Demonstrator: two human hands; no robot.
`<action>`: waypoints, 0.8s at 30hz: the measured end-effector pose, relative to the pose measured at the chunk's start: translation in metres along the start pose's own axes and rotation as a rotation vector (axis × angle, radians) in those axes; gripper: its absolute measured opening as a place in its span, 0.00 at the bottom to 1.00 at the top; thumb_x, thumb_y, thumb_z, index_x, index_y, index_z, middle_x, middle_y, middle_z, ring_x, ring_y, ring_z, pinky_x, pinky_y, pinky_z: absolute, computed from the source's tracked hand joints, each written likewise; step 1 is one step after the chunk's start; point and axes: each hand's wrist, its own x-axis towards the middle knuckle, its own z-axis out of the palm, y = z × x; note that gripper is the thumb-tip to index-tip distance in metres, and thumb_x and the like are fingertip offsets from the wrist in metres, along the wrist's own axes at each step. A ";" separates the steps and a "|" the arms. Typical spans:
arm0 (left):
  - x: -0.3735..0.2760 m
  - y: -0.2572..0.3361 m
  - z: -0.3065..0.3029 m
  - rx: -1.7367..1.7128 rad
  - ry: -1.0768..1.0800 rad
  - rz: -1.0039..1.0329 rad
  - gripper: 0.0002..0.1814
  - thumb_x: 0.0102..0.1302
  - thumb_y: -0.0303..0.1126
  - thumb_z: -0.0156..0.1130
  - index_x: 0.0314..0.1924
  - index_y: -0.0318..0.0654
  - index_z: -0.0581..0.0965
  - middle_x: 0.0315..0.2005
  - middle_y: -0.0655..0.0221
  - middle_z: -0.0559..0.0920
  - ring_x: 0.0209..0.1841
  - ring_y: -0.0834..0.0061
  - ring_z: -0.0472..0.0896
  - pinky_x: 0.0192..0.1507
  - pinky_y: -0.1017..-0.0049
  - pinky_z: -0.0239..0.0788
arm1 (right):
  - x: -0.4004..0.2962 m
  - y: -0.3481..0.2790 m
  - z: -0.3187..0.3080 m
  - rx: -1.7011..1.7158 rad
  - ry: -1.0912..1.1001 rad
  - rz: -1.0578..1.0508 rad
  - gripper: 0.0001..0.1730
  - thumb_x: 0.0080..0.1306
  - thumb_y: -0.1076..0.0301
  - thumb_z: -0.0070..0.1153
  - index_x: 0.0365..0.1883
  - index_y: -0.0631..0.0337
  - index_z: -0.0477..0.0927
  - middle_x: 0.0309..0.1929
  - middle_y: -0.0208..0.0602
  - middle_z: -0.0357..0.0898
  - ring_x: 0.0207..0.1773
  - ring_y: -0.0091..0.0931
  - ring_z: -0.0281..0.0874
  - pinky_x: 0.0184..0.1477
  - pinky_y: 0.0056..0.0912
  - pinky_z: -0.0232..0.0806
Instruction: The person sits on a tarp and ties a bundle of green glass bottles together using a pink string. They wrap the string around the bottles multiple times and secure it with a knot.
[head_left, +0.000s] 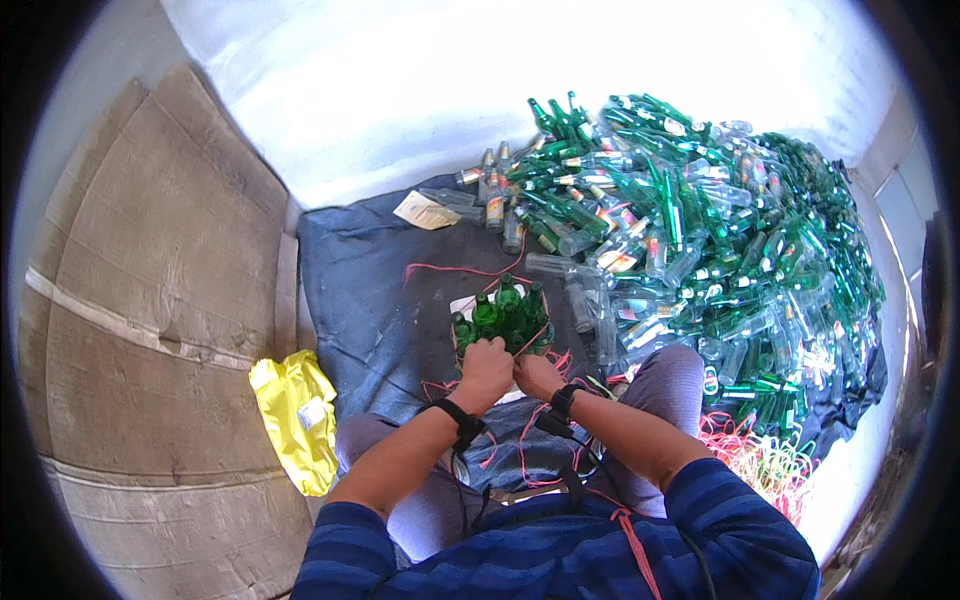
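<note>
A tight cluster of green glass bottles (510, 306) stands upright before me on the dark sheet, necks up. Red plastic string (534, 339) runs around the cluster and slants down to its near side, where my hands meet. My right hand (536, 376) has its fingers closed on this string. Beside it, my left hand (486, 369) is curled against the near bottles; its fingertips are hidden, so what it grips is unclear. A piece of white material (463, 305) shows behind the cluster at the left.
A large heap of green and clear glass bottles (675, 210) rises at the right. Tangled red and pale string (765, 457) lies at lower right. A yellow plastic bag (300, 424) rests at left by cardboard sheets (172, 225). A paper piece (426, 211) lies on the dark sheet (360, 277).
</note>
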 end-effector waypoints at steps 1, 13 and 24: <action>-0.001 -0.004 -0.001 -0.025 -0.025 0.009 0.09 0.59 0.35 0.61 0.28 0.44 0.86 0.32 0.64 0.80 0.36 0.60 0.84 0.35 0.60 0.76 | 0.004 0.012 0.008 0.015 -0.011 -0.023 0.16 0.72 0.62 0.47 0.39 0.65 0.82 0.37 0.60 0.83 0.42 0.55 0.82 0.45 0.58 0.72; 0.023 -0.020 -0.012 -0.060 -0.256 0.015 0.11 0.60 0.35 0.59 0.29 0.42 0.88 0.27 0.57 0.87 0.33 0.55 0.88 0.35 0.57 0.80 | -0.004 -0.009 -0.018 -0.023 -0.052 0.026 0.15 0.68 0.62 0.54 0.49 0.55 0.85 0.42 0.48 0.86 0.45 0.47 0.84 0.46 0.51 0.74; 0.023 -0.026 -0.018 0.079 -0.173 0.074 0.10 0.58 0.36 0.61 0.26 0.49 0.88 0.24 0.64 0.86 0.31 0.60 0.87 0.34 0.59 0.71 | 0.003 -0.004 -0.020 0.170 -0.065 -0.060 0.18 0.74 0.59 0.48 0.38 0.65 0.82 0.35 0.57 0.82 0.42 0.54 0.81 0.45 0.57 0.71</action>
